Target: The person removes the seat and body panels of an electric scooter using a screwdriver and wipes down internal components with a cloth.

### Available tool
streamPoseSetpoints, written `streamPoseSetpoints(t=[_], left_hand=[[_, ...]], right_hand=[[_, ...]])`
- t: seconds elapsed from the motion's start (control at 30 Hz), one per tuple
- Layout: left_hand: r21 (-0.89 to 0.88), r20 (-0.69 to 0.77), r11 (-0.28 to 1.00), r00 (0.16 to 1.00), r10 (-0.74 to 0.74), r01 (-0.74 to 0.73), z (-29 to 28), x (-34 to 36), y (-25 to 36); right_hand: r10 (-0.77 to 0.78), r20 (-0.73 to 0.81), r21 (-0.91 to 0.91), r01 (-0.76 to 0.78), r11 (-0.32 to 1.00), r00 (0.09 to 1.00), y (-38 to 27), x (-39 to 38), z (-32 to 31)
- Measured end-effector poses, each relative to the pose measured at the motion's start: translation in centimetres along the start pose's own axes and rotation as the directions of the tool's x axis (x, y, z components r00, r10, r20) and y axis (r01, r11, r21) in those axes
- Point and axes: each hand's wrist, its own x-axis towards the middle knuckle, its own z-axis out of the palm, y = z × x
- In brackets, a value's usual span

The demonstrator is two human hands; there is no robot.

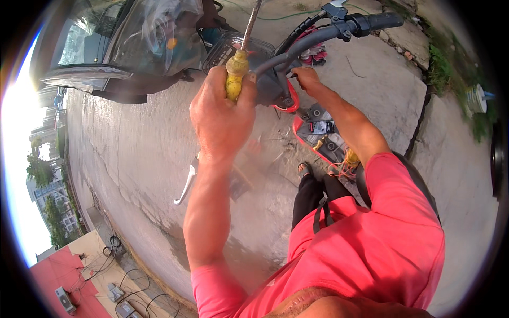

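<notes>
My left hand (222, 114) is wrapped around the yellow handle of a screwdriver (237, 77), whose long, worn shaft points up and away. Just beyond it is the front of a two-wheeled scooter, with a dark instrument panel (225, 50) and a black handlebar (313, 40). Close under that bar, my right hand (307, 80) has its fingers curled in against the steering column; whatever they grip is too hidden to name. A silver brake lever (185, 183) sticks out past my left forearm, which covers the rest of that side.
The scooter's red-edged footboard (326, 140) carries small parts and a tangle of orange wire (351, 159). A vehicle with a clear plastic cover (154, 42) stands at the upper left. Patterned cloth (313, 53) lies on the cracked concrete. A white tub (477, 99) is at far right.
</notes>
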Motion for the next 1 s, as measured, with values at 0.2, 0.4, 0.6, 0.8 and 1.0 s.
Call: streamPoseSetpoints(t=[0.2, 0.4, 0.6, 0.8, 1.0], left_hand=[[0.036, 0.009, 0.998, 0.998, 0.056, -0.056, 0.2, 0.0, -0.3], [0.008, 0.048, 1.000, 0.999, -0.018, 0.018, 0.2, 0.0, 0.4], [0.014, 0.035, 1.000, 0.999, -0.010, 0.010, 0.1, 0.0, 0.8], [0.020, 0.022, 1.000, 1.000, 0.009, -0.010, 0.2, 0.0, 0.8], [0.057, 0.027, 0.998, 0.999, 0.025, -0.026, 0.4, 0.0, 0.4]], right_hand=[[0.228, 0.231, 0.058, -0.247, 0.967, 0.946, -0.7, 0.1, -1.1], [0.215, 0.306, 0.089, -0.252, 0.964, 0.928, 0.0, 0.2, -1.8], [0.105, 0.225, 0.020, -0.113, 0.993, 0.969, 0.1, -0.1, -1.3], [0.118, 0.183, -0.070, -0.107, 0.992, 0.976, -1.1, -1.3, -0.7], [0.078, 0.295, 0.210, -0.144, 0.967, 0.952, -0.5, -2.7, -0.4]])
